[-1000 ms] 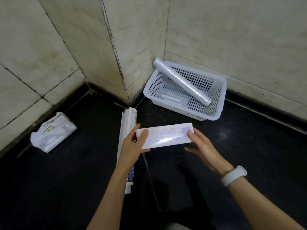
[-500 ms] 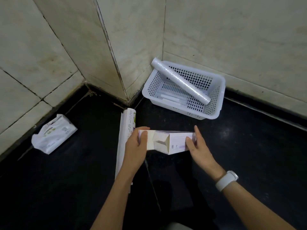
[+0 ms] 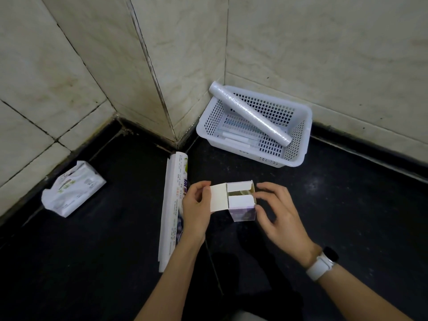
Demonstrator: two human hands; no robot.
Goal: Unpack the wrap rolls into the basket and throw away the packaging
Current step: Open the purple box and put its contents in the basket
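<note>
Turned end-on since a second ago, with end flaps now open: small box (image 3: 240, 200), clamped between left hand (image 3: 196, 212) and right hand (image 3: 278, 216), above the floor. Probably next: pulling out the roll inside. Already across the basket (image 3: 298, 158): one wrap roll (image 3: 250, 113).

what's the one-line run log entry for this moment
step: opening box end | left hand: holds end flap | right hand: steadies purple box | basket: one wrap roll leaning on rim | floor: long carton

Head-worn view, angled down, close over floor (image 3: 347, 216) corner
</note>
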